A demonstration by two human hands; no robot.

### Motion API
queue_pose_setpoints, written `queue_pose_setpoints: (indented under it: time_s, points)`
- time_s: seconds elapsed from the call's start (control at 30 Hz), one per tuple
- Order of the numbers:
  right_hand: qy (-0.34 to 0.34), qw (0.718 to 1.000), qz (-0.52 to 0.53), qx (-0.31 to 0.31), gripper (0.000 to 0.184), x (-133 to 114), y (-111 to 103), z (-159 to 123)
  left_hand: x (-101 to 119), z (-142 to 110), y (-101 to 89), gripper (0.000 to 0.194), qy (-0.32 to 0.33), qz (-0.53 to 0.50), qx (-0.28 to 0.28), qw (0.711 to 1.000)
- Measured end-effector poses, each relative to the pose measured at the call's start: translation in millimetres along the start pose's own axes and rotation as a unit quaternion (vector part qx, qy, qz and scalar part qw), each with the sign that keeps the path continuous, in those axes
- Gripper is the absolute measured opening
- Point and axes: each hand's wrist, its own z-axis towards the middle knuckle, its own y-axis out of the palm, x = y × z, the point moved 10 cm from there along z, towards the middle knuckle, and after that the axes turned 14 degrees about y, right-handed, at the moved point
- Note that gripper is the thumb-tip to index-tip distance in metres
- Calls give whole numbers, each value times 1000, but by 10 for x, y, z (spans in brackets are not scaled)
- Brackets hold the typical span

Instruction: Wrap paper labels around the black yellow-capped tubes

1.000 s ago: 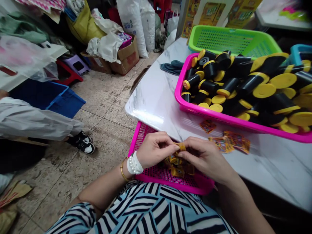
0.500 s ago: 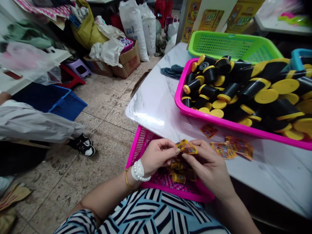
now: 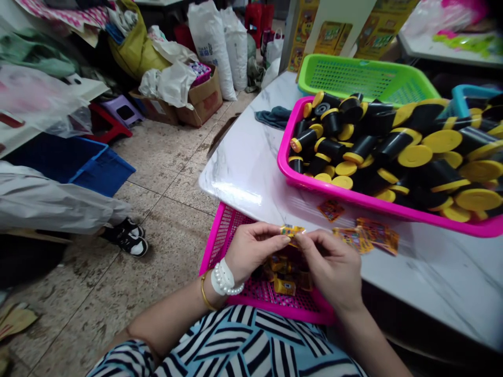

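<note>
My left hand (image 3: pixel 253 243) and my right hand (image 3: pixel 334 262) pinch the two ends of a small yellow-orange printed plastic sleeve (image 3: pixel 293 231). It is held above a pink basket (image 3: pixel 215 246) that sits at my lap, partly under the table edge. Several yellow wrapped pieces (image 3: pixel 285 286) lie in that basket. More flat printed sleeves (image 3: pixel 379 235) rest on the table beyond my right hand, with a single reddish one (image 3: pixel 330 210) to their left. A pink tray (image 3: pixel 353 201) behind them holds many black cylinders with yellow caps (image 3: pixel 332 149).
A green basket (image 3: pixel 365 65) and a blue one (image 3: pixel 458 99) stand behind the tray. A dark cloth (image 3: pixel 273 117) lies on the white table (image 3: pixel 239 173). At left, a seated person's leg (image 3: pixel 58 201) is beside a blue crate (image 3: pixel 106 167). White sacks (image 3: pixel 210 50) and cartons (image 3: pixel 200 99) stand farther back.
The sleeve between my fingers has turned and now shows a narrower face, and my fingertips are closer together. The whole view has shifted slightly.
</note>
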Motion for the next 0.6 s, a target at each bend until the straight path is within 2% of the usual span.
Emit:
queue_pose_setpoints:
  time_s: [0.1,0.27,0.37,0.43,0.5,0.53,0.6]
  points:
    - [-54,998,-25,14,23,-104,47,-27,-23,-7,-64,19,-5,-16,43,999]
    - [-112,993,-40,9,18,-227,170,-36,166,27,-195,21,71,73,67,993]
    - [-154,986,-57,-8,19,-363,143,-30,127,28,-211,31,33,63,60,996]
    - [-195,977,-90,14,15,-493,-47,25,99,50,-174,38,6,31,46,998]
    - [-236,955,-149,102,7,-642,-414,149,127,107,-93,39,-2,-6,23,1000]
    - [-256,932,-188,173,6,-727,-639,220,155,144,-45,38,-3,-23,11,1000]
    - [-260,869,-295,301,23,-854,-1004,428,205,217,48,37,-16,-50,-4,999]
